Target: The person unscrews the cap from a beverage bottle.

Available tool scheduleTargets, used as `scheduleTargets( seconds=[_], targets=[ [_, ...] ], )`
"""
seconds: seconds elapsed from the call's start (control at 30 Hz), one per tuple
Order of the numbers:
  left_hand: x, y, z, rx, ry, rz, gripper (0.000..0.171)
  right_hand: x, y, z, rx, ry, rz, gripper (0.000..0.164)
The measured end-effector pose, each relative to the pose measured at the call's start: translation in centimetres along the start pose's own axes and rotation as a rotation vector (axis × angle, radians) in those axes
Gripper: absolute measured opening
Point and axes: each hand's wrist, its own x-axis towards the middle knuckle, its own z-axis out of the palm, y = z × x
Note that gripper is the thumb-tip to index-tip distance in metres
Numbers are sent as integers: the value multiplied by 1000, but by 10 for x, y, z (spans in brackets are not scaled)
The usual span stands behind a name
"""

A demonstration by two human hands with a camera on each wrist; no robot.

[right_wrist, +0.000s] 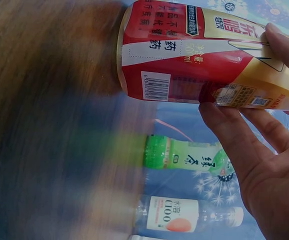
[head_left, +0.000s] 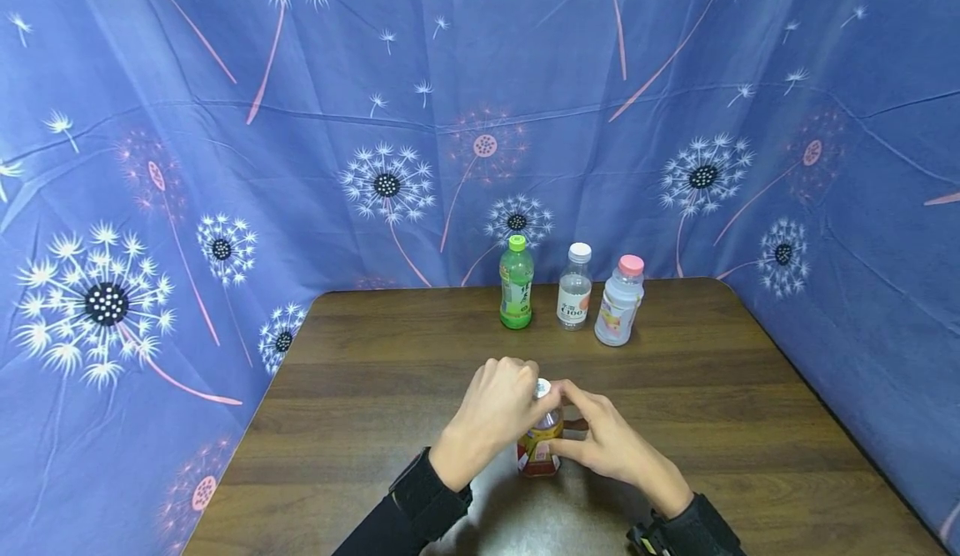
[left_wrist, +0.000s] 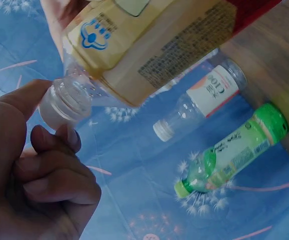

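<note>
**Both hands on the red-and-yellow bottle: cap pinched, body held**

The red-and-yellow labelled bottle (head_left: 539,443) stands on the wooden table (head_left: 750,423), in front of the row of three bottles at the table's far edge. The left hand (head_left: 495,414) has its fingers curled round the bottle's pale cap (left_wrist: 64,102), thumb on one side and fingertips on the other. The right hand (head_left: 611,448) grips the labelled body, fingers wrapped over the label.

**Risks, as judged from this position**
- The bottle's base covers little of the table. If the right hand's hold is loose, a twisting force at the cap could tip the bottle or turn the whole body with the cap.
- A hard squeeze on the body with the cap loosened could push liquid out at the neck.
- The cap is small, so the pinch could slip off it.

**View differences**
- The head view alone shows the pink-capped bottle (head_left: 619,300), the rightmost of the row. The green bottle (head_left: 516,283) and the clear white-capped bottle (head_left: 574,287) beside it also appear in both wrist views.
- The left wrist view alone shows the cap's ribbing and the finger placement on it.
- The right wrist view alone shows the barcode and printed label under the right hand's fingers (right_wrist: 244,150); its left part is blurred.
</note>
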Motion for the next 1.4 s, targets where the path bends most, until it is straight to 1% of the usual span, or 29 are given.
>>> scheduleTargets(
  seconds=[0.1,0.2,0.33,0.5,0.73,0.83,0.9,1.0,1.07,1.13,1.2,1.3,1.4],
  targets=[
    [0,0,-1,-34,-17,-10,41,0,0,1,15,-1,18,62],
    [-1,-1,-1,-84,-45,-22,38,-1,1,0,4,-18,44,61],
    [-1,-4,-1,-128,-77,-3,35,-1,3,-1,-32,-40,59,61],
    [1,-12,-4,-163,-113,69,33,1,2,-3,-21,-73,63,60],
    [4,-24,-8,-218,-172,231,31,2,1,-2,-36,-66,57,63],
    [5,-28,-9,-239,-202,298,25,2,2,-2,-48,-57,53,63],
    [6,-30,-9,-243,-224,332,21,1,3,-3,-54,-54,58,63],
    [6,-31,-10,-254,-250,344,16,1,3,-4,-57,-55,56,63],
    [6,-30,-10,-260,-256,332,16,1,3,-4,-51,-60,46,63],
    [6,-29,-9,-265,-247,308,17,1,3,-5,-50,-63,40,62],
    [5,-27,-7,-255,-219,279,16,0,3,-5,-49,-62,37,62],
    [3,-23,-2,-190,-146,235,19,-1,4,-5,-31,-62,50,61],
    [2,-18,3,-89,-43,189,31,-1,3,-4,-23,-54,60,62]
  ],
)
